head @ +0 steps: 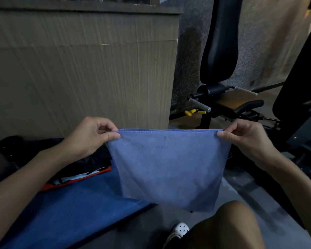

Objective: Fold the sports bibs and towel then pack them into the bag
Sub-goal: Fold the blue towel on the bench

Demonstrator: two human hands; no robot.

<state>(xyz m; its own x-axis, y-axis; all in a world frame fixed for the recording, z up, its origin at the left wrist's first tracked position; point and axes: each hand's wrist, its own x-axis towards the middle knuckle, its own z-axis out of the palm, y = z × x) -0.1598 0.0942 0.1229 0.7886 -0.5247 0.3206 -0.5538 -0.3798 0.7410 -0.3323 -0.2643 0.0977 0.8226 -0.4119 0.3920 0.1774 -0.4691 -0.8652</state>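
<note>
A light blue towel (167,168) hangs in the air in front of me, doubled over, its stitched top edge stretched level. My left hand (90,135) pinches the top left corner between thumb and fingers. My right hand (248,139) pinches the top right corner the same way. To the left, a pile of folded bibs (79,174), black on top with red and pale blue showing beneath, lies on a dark blue padded surface (66,211). A black bag (13,146) sits behind the pile at the far left, partly hidden by my left arm.
A tall tan ribbed panel (83,69) stands right behind the blue surface. Black gym equipment with a padded seat and grey handles (221,97) fills the right. My knee (237,229) and a white shoe (180,229) are below the towel, over grey floor.
</note>
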